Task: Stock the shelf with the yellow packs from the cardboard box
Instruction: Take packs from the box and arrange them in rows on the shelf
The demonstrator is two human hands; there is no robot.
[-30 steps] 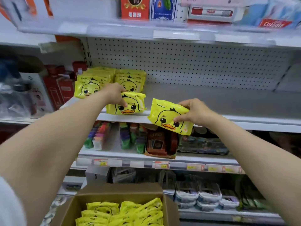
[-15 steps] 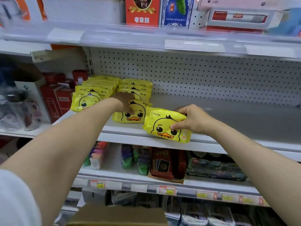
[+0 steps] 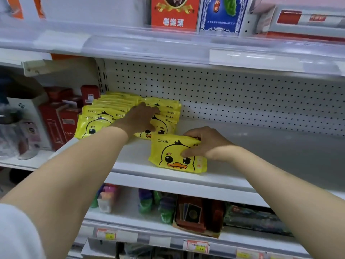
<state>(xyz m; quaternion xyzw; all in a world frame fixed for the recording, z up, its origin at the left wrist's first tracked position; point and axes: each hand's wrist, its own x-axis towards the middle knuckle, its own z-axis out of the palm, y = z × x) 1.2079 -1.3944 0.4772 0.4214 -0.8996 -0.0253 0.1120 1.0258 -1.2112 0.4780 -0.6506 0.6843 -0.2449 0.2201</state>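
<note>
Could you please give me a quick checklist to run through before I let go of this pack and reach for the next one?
1. Yellow pack in the right hand sits on the shelf: ok, its bottom edge is on the board.
2. Print faces front, duck upright: ok.
3. Support behind that pack: not ok. Nothing stands behind it, so it may tip back once released.
4. Room to its right: ok, bare board there.
5. Left hand free: cannot tell. It rests on the second row of packs.
6. Cardboard box within reach: cannot tell, out of view.
</note>
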